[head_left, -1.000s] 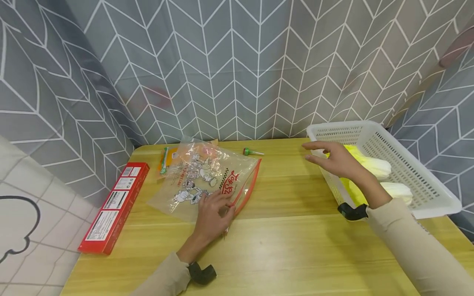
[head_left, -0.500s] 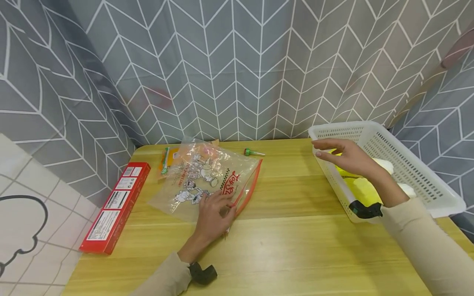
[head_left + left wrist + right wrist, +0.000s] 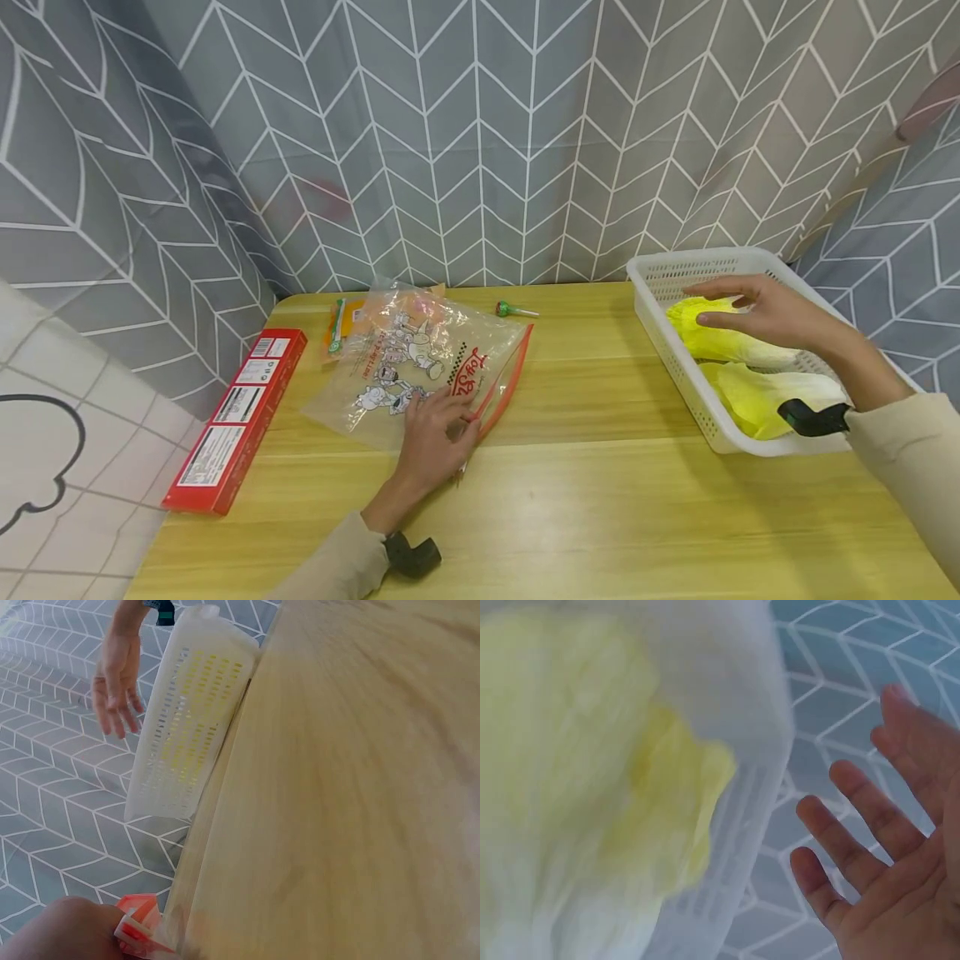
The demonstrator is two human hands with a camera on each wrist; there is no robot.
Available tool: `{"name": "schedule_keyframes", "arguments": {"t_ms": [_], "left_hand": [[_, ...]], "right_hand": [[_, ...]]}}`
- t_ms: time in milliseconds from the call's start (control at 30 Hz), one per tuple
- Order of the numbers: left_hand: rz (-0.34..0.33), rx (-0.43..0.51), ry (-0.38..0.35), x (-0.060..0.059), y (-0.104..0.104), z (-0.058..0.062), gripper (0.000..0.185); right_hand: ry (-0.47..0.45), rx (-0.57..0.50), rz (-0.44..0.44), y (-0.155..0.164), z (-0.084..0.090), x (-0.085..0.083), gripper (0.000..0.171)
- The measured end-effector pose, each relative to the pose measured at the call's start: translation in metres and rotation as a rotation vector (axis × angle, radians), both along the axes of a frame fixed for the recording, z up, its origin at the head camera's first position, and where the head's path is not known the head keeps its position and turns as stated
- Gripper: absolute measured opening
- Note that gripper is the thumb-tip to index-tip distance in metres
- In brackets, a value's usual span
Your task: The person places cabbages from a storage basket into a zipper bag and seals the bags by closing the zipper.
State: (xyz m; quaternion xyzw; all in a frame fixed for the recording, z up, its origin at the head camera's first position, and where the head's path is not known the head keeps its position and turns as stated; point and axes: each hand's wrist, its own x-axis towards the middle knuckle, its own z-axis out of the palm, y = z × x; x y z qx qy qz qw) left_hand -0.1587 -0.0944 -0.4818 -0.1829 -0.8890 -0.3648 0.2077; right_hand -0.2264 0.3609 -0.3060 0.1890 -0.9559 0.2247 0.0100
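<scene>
Red box point(image 3: 234, 419) and lollipop point(image 3: 513, 311) near the zip bag point(image 3: 420, 363).

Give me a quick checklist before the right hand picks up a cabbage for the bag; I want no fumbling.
1. Right hand free to grasp: ok, fingers spread, holding nothing.
2. Right hand over the far cabbage in the white basket: ok; contact cannot tell.
3. Second cabbage clear of the hand: ok, lies nearer in the basket.
4. Zip bag pinned: ok, left hand rests on its near corner.
5. Bag mouth open: cannot tell; the red zip strip lies flat.
6. Table between bag and basket: ok, bare wood.
</scene>
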Motion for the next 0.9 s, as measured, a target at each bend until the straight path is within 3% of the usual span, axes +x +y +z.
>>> {"name": "schedule_keyframes", "arguments": {"t_ms": [267, 500, 600, 800, 900], "left_hand": [[-0.005, 0.000, 0.002, -0.001, 0.000, 0.000, 0.004], [-0.005, 0.000, 0.008, -0.001, -0.001, -0.002, 0.004], [-0.005, 0.003, 0.005, -0.002, -0.001, -0.002, 0.004], [0.002, 0.002, -0.004, -0.002, -0.001, 0.000, 0.006], [-0.001, 0.006, -0.008, -0.002, 0.000, 0.000, 0.005]], "right_hand": [[-0.093, 0.104, -0.007, 0.040, 0.003, 0.010, 0.047], [-0.169, 0.202, -0.016, 0.068, -0.007, 0.022, 0.048], [-0.215, 0.225, -0.014, 0.077, -0.011, 0.027, 0.051], [-0.394, 0.229, -0.010, 0.089, -0.019, 0.030, 0.062], [-0.416, 0.222, 0.020, 0.093, -0.025, 0.031, 0.062]]}}
